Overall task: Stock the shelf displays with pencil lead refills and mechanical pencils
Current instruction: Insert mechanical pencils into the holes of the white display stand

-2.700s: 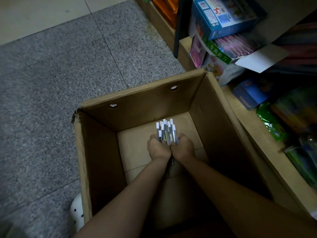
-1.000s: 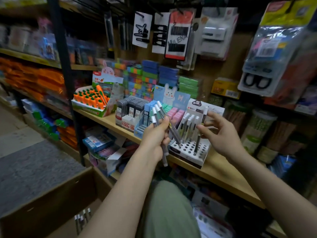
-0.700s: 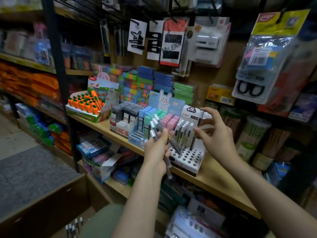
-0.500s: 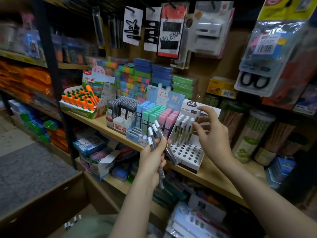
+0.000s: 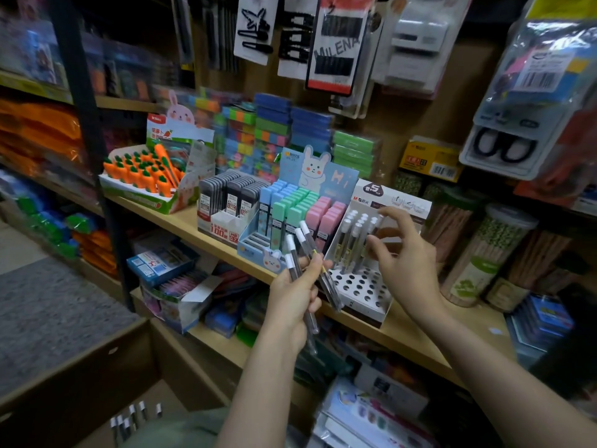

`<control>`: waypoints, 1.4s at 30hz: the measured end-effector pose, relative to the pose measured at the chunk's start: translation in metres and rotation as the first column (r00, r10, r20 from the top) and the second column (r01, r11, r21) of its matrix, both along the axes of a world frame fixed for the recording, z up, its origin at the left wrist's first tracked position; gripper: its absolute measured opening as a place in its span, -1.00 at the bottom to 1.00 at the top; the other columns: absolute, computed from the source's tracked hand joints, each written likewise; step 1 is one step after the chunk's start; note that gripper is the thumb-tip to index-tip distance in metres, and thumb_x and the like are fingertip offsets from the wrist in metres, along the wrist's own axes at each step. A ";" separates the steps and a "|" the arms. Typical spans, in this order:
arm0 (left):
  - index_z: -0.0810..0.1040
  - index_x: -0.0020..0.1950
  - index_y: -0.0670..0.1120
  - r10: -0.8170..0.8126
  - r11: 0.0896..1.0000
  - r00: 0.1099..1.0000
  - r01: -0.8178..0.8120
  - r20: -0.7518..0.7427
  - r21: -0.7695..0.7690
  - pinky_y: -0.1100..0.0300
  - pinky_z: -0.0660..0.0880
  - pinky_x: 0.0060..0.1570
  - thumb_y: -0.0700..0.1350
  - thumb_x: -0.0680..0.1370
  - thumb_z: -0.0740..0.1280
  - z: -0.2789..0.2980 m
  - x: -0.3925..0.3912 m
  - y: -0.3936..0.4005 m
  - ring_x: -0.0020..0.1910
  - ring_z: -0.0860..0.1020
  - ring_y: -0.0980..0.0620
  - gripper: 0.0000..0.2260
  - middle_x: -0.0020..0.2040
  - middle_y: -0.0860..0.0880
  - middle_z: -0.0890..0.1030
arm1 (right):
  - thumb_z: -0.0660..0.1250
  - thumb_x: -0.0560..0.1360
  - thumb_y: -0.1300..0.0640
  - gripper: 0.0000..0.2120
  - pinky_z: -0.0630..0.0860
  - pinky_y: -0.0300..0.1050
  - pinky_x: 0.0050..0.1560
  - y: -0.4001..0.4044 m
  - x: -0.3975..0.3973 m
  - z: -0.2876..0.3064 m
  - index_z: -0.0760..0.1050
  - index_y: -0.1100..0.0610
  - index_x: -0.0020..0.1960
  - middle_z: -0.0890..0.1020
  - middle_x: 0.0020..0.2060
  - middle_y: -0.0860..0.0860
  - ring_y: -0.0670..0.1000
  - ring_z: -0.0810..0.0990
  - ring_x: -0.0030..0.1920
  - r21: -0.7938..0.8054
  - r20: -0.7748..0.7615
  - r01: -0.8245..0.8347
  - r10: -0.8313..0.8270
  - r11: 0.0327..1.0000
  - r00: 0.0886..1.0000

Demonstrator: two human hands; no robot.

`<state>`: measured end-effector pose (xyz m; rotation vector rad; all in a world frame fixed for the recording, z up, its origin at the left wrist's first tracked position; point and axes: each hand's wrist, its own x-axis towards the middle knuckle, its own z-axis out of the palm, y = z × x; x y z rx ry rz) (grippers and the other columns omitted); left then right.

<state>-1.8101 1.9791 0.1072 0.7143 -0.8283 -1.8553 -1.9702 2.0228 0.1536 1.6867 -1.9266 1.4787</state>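
The left hand (image 5: 295, 292) grips a fanned bunch of pencils (image 5: 302, 253) in front of the shelf (image 5: 181, 221); loosely held, they could slip. The right hand (image 5: 407, 263), fingers spread and empty, hovers at the holed stand (image 5: 358, 287), near enough to topple the pencils standing in it.

At frame centre, the left hand (image 5: 295, 294) grips several white-capped mechanical pencils (image 5: 303, 253); the right hand (image 5: 405, 263) hovers, fingers spread, at the white holed pencil display (image 5: 358, 287).
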 end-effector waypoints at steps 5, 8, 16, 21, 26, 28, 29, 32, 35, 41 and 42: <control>0.57 0.12 -0.14 -0.033 0.999 0.999 0.033 0.008 0.005 0.37 0.27 -0.60 -0.08 0.53 0.42 0.004 -0.017 0.014 -0.54 0.29 0.18 -0.78 -0.06 -0.05 0.72 | 0.38 0.54 0.15 -0.73 0.51 -0.37 -0.12 -0.001 0.001 0.000 0.56 0.02 0.24 0.62 -0.05 -0.05 -0.13 0.61 -0.15 -0.070 -0.095 0.043 -0.050 0.997 0.994; 0.57 0.11 -0.13 -0.031 0.999 0.999 0.031 0.012 -0.006 0.36 0.25 -0.59 -0.08 0.54 0.40 0.008 -0.027 0.019 -0.55 0.31 0.19 -0.81 -0.10 -0.03 0.72 | 0.39 0.54 0.15 -0.75 0.47 -0.41 -0.15 -0.002 -0.001 0.002 0.60 0.04 0.21 0.59 -0.09 -0.03 -0.09 0.58 -0.17 -0.089 -0.110 0.071 -0.080 0.994 0.991; 0.60 0.08 -0.12 -0.079 0.997 0.996 0.079 0.034 -0.008 0.36 0.24 -0.59 -0.07 0.56 0.37 0.007 -0.031 0.025 -0.54 0.29 0.18 -0.84 -0.08 -0.03 0.72 | 0.39 0.54 0.12 -0.58 0.57 -0.21 -0.08 0.010 0.000 0.005 0.46 0.02 0.39 0.57 -0.01 -0.06 -0.13 0.56 -0.12 0.014 -0.108 0.061 -0.059 0.998 0.992; 0.64 0.04 -0.01 -0.112 0.991 0.991 0.117 0.079 -0.063 0.40 0.33 -0.57 -0.02 0.54 0.40 0.008 -0.019 0.022 -0.53 0.38 0.20 -0.87 -0.12 0.02 0.72 | 0.38 0.51 -0.02 -0.67 0.62 -0.18 -0.09 0.016 0.011 0.021 0.49 -0.24 0.26 0.66 -0.17 -0.21 -0.23 0.64 -0.14 0.189 0.043 -0.157 0.151 0.969 0.988; 0.61 -0.02 0.04 -0.170 0.978 0.974 0.185 0.149 -0.093 0.37 0.37 -0.52 -0.02 0.53 0.41 0.008 -0.020 0.027 -0.51 0.47 0.25 -0.93 -0.40 0.17 0.60 | 0.47 0.46 0.08 -0.65 0.64 -0.07 -0.05 0.013 0.021 0.027 0.55 -0.28 0.14 0.68 -0.20 -0.11 -0.17 0.67 -0.18 0.217 0.074 -0.236 0.225 0.947 0.971; 0.63 -0.05 0.04 -0.150 0.985 0.982 0.159 0.111 -0.071 0.37 0.37 -0.54 -0.01 0.53 0.42 0.008 -0.019 0.028 -0.53 0.47 0.24 -0.94 -0.42 0.15 0.58 | 0.48 0.45 0.09 -0.68 0.64 -0.02 -0.02 0.014 0.018 0.029 0.57 -0.22 0.12 0.69 -0.21 -0.09 -0.16 0.67 -0.17 0.199 0.078 -0.237 0.226 0.951 0.971; 0.65 -0.05 0.04 -0.122 0.990 0.987 0.129 0.109 -0.061 0.38 0.36 -0.54 0.01 0.52 0.42 0.008 -0.017 0.028 -0.54 0.45 0.23 -0.92 -0.44 0.15 0.56 | 0.48 0.44 0.09 -0.68 0.64 0.01 0.00 0.015 0.015 0.031 0.58 -0.20 0.13 0.70 -0.21 -0.10 -0.16 0.68 -0.16 0.172 0.079 -0.227 0.217 0.959 0.973; 0.68 -0.01 0.08 -0.018 0.998 0.991 0.025 0.133 -0.057 0.37 0.33 -0.50 0.07 0.53 0.39 0.005 -0.012 0.023 -0.52 0.36 0.20 -0.87 -0.34 0.13 0.61 | 0.48 0.40 0.06 -0.67 0.64 0.02 0.00 0.019 0.002 0.038 0.59 -0.14 0.14 0.69 -0.16 -0.11 -0.12 0.69 -0.14 0.040 0.090 -0.169 0.165 0.985 0.982; 0.65 0.04 0.08 0.015 0.998 0.994 -0.009 0.111 -0.056 0.34 0.31 -0.49 0.04 0.58 0.32 0.005 -0.006 0.020 -0.49 0.34 0.18 -0.86 -0.23 0.06 0.69 | 0.49 0.42 0.10 -0.66 0.65 -0.02 -0.01 0.019 -0.002 0.036 0.58 -0.11 0.17 0.67 -0.12 -0.13 -0.12 0.68 -0.12 -0.049 0.074 -0.114 0.118 0.992 0.990; 0.64 0.08 -0.01 0.042 0.998 0.995 -0.038 0.087 -0.044 0.33 0.28 -0.55 -0.01 0.59 0.33 0.002 -0.001 0.020 -0.49 0.34 0.17 -0.85 -0.26 -0.01 0.57 | 0.49 0.43 0.10 -0.66 0.64 -0.06 0.00 0.009 0.003 0.023 0.59 -0.08 0.18 0.66 -0.09 -0.18 -0.13 0.68 -0.08 -0.185 0.103 -0.084 0.104 0.979 0.989; 0.64 0.08 -0.01 0.045 0.998 0.995 -0.041 0.089 -0.043 0.33 0.28 -0.56 -0.02 0.59 0.33 0.001 -0.001 0.020 -0.50 0.33 0.17 -0.85 -0.26 -0.01 0.57 | 0.49 0.43 0.11 -0.67 0.64 -0.05 0.00 0.007 0.004 0.021 0.59 -0.08 0.18 0.67 -0.09 -0.17 -0.12 0.68 -0.09 -0.182 0.107 -0.082 0.103 0.980 0.989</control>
